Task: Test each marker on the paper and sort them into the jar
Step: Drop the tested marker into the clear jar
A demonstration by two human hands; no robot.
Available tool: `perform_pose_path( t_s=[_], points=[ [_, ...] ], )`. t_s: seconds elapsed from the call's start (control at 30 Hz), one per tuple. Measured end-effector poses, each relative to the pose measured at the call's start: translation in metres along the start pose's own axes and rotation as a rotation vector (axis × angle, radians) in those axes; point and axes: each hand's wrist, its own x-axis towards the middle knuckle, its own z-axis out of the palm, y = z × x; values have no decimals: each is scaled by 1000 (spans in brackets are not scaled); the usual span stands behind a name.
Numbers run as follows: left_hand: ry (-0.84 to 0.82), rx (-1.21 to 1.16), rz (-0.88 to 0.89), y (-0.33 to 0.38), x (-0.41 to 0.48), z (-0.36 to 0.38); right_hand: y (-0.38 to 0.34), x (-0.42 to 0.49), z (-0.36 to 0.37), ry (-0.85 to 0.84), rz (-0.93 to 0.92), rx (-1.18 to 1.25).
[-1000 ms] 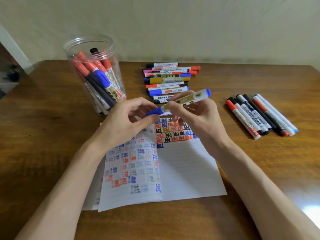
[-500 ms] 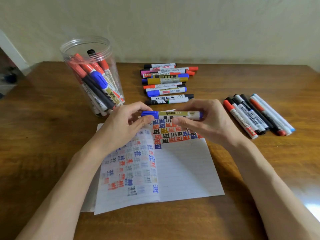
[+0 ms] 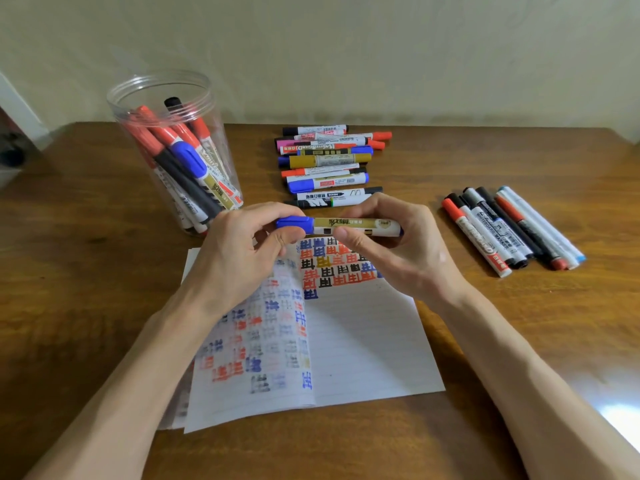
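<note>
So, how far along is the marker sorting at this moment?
Done: several markers stand in the jar, and the paper carries many test marks. In hand: left hand and right hand hold one capped blue marker above the paper. Left: the pile behind the paper; the row at right, purpose unclear.

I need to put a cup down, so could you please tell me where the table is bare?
Bare wood lies left of the jar and paper, between the far marker row and the right marker group, and nearer than that group. It is crowded where the left hand and right hand hold the blue marker by the jar.
</note>
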Motion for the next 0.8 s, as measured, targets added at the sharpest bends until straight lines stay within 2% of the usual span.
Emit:
perform_pose_path(
  t_s=[0.3,0.47,0.7,0.8],
  points=[
    [28,63,17,-3,0,4,3,-1,5,-2,-14,25],
    [-47,-12,-11,3,4,-1,3,3,2,10,-3,29],
    [64,-296,-33,13,10,-17,9,9,11,68,-28,102],
    [205,-383,-13,20,14,-27,11,11,8,87,-36,50]
  ],
)
